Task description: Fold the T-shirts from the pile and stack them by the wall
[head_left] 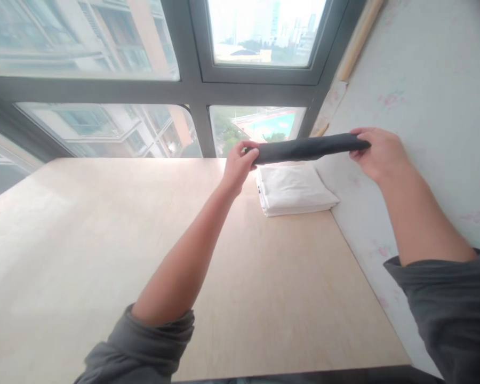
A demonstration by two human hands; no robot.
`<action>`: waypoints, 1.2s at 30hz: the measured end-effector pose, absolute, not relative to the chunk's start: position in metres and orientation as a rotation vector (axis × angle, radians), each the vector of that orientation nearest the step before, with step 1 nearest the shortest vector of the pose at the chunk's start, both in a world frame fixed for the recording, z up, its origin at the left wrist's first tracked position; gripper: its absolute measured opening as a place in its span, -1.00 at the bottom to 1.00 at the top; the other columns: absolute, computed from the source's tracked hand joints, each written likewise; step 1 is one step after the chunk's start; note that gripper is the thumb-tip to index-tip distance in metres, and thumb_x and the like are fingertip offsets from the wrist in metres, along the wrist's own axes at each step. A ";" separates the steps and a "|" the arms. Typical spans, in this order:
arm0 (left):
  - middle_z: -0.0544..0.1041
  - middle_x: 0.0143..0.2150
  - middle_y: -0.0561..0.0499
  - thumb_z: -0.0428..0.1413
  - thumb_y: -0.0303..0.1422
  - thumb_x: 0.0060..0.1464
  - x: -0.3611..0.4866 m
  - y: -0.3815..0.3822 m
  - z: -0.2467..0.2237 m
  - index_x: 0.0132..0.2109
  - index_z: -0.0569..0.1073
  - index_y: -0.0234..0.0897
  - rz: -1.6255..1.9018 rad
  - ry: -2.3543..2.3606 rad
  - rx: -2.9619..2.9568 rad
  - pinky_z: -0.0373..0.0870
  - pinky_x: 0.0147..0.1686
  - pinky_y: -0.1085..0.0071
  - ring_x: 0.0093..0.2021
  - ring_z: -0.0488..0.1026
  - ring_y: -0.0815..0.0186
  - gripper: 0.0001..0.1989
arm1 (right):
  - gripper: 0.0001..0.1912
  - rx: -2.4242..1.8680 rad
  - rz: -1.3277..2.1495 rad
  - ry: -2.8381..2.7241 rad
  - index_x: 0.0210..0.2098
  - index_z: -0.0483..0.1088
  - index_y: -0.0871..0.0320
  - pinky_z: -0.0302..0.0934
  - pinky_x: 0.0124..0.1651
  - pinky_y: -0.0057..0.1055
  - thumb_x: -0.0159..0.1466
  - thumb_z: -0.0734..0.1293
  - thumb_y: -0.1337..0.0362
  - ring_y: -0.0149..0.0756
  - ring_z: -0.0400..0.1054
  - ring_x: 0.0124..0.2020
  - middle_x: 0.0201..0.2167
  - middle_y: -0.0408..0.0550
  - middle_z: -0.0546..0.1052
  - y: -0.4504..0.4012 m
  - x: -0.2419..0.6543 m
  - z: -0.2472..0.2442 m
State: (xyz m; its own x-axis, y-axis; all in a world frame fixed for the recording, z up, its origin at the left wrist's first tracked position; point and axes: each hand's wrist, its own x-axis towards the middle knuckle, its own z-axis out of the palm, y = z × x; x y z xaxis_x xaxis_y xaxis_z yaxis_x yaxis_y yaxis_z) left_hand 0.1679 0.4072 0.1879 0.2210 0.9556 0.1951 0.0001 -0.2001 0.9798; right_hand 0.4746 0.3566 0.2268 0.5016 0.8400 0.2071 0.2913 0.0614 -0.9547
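Note:
Stretched between my two hands is a folded black cloth [304, 149], seen nearly edge-on as a long narrow bundle. My left hand [240, 162] pinches its left end, thumb on the near side. At the other end, my right hand [378, 152] grips the cloth with fingers above and below. The bundle is held in the air, roughly level, with its right end slightly higher. Below and behind it in the view lies a stack of folded white cloth [294, 189] on the wooden table [240, 298]. Whether the black cloth touches the white stack I cannot tell.
Grey-framed windows [260, 93] rise behind the table's far edge. A pale flowered wall [444, 133] runs along the right side, close to my right arm. The table's near edge shows at the bottom.

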 end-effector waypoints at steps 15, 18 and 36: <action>0.58 -0.15 -0.10 0.08 -0.36 0.08 0.202 0.389 0.067 -0.01 0.53 -0.24 0.728 1.169 1.674 0.38 -0.15 0.29 -0.20 0.48 0.23 -0.68 | -0.60 -2.475 -0.233 -1.551 -0.11 0.57 0.22 0.25 -0.07 -0.23 0.14 0.21 0.45 -0.04 0.42 -0.11 -0.16 0.19 0.56 0.349 0.501 0.097; 0.58 -0.13 -0.11 0.07 -0.35 0.11 0.205 0.379 0.070 0.00 0.53 -0.24 0.706 1.176 1.741 0.38 -0.14 0.29 -0.18 0.48 0.21 -0.68 | -0.59 -2.501 -0.303 -1.712 -0.08 0.55 0.27 0.25 -0.07 -0.21 0.15 0.20 0.49 -0.04 0.42 -0.11 -0.17 0.25 0.53 0.354 0.503 0.105; 0.48 -0.03 -0.21 -0.01 -0.21 0.27 0.205 0.375 0.070 0.03 0.45 -0.24 0.574 1.486 2.190 0.36 -0.15 0.21 -0.02 0.43 0.05 -0.69 | -0.39 -2.148 0.076 -1.977 0.32 0.22 0.27 -0.07 0.44 -0.03 0.37 0.09 0.11 -0.02 -0.03 0.43 0.38 0.15 0.18 0.417 0.513 0.032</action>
